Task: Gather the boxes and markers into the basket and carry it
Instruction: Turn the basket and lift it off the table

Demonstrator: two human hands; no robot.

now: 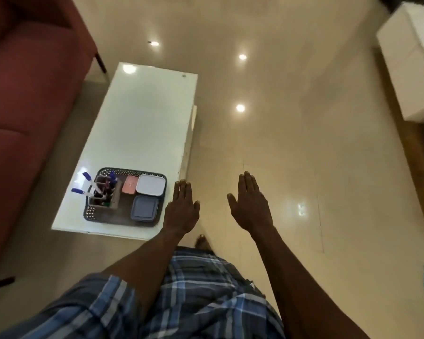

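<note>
Head view: we see both hands stretched out in front, palms down, fingers straight and close together, holding nothing. Left hand (181, 209) hangs just past the near right corner of the white table (142, 113), beside the basket but apart from it. Right hand (251, 204) is over bare floor (291, 143), well apart from the table.

Dark perforated basket (90, 212) sits on the near end of the table. Inside it: white box (150, 184) at the far right, blue-grey box (144, 208) just in front of it, small pink box (129, 184) touching the white one's left side. Left part of the basket holds a brown holder (115, 198) with markers (88, 178) standing tilted, blue caps sticking out over the basket's left rim. Exact marker count we cannot tell, blurred.

Red sofa (22, 106) lies along the table's left. White cabinet (411, 64) at far right, blurred. Plaid blue shorts (194, 289) at the bottom, one foot (202, 242) showing beneath the hands.
</note>
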